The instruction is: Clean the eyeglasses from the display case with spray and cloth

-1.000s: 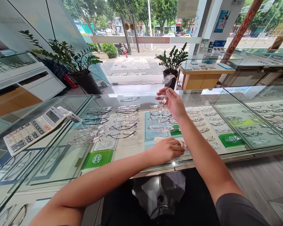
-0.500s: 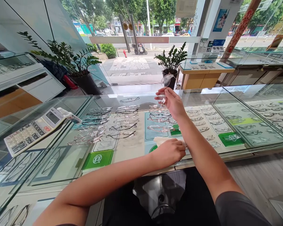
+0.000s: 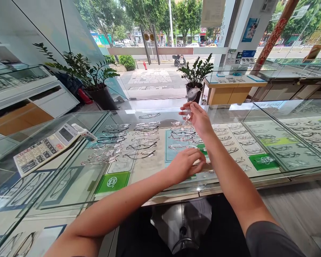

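Note:
My right hand (image 3: pixel 198 117) is raised over the glass display counter (image 3: pixel 155 178) and pinches a pair of thin-framed eyeglasses (image 3: pixel 189 101), whose lenses stand up above the fingers. My left hand (image 3: pixel 186 165) hovers low over the counter's near edge with its fingers curled. A pale cleaning cloth (image 3: pixel 203 167) lies just beyond it, mostly hidden behind the hand; whether the fingers grip it I cannot make out. Rows of eyeglasses (image 3: pixel 139 142) lie on display under the glass.
A calculator (image 3: pixel 44 148) and a small white bottle (image 3: pixel 84 132) rest on the glass case at left. Potted plants (image 3: pixel 89 76) stand behind the counter, another glass case (image 3: pixel 289 139) is at right. A stool base (image 3: pixel 182 228) sits below me.
My left hand has lifted off the cloth and shifted slightly away from me. The right hand with the eyeglasses has stayed nearly still.

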Available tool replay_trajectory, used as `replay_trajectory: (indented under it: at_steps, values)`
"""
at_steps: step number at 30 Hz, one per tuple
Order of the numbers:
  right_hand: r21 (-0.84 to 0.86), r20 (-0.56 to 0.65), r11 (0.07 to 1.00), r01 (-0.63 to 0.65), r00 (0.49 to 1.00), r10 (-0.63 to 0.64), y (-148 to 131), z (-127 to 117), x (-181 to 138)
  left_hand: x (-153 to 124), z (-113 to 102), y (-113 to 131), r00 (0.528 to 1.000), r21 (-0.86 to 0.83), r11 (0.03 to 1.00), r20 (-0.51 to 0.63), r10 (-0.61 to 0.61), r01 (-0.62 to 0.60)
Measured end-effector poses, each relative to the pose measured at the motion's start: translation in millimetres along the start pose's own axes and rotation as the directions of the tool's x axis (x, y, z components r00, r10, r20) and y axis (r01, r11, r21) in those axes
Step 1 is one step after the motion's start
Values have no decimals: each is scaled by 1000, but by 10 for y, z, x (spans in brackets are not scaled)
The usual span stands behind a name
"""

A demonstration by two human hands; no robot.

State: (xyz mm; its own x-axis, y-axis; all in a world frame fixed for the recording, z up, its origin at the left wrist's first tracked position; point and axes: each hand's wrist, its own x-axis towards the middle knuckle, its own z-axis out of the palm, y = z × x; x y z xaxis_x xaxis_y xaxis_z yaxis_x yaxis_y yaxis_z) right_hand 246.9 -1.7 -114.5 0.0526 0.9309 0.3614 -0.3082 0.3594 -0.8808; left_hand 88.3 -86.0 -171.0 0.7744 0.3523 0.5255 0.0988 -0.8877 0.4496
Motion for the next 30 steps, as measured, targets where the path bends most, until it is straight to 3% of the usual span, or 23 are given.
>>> replay_trajectory:
  at_steps: [5,11,14,20,24,28,30]
  values:
    - [-7,-24,999,-31,999,31,-35,-10,12,89,-295,23,974,-162,977,-156,-166,141]
    - [-35,-98,984,-175,980,171,-213,-150,-52,58,-716,336,946,-114,975,-244,-212,189]
    - [-83,-141,962,-260,959,247,-367,-277,-221,-62,-978,572,927,-93,972,-296,-232,214]
    - [-255,-15,881,-399,913,409,-695,-455,-733,-340,-1373,950,903,-21,959,-332,-272,281]
    - [-481,-64,751,-453,872,485,-730,-539,-1052,-510,-1502,1121,865,-9,938,-383,-324,347]
    - [-740,-136,535,-408,870,474,-608,-657,-1290,-640,-1544,1264,839,-56,924,-402,-367,378]
    - [-786,-142,482,-388,872,469,-543,-707,-1358,-688,-1537,1324,836,-67,920,-397,-379,386]
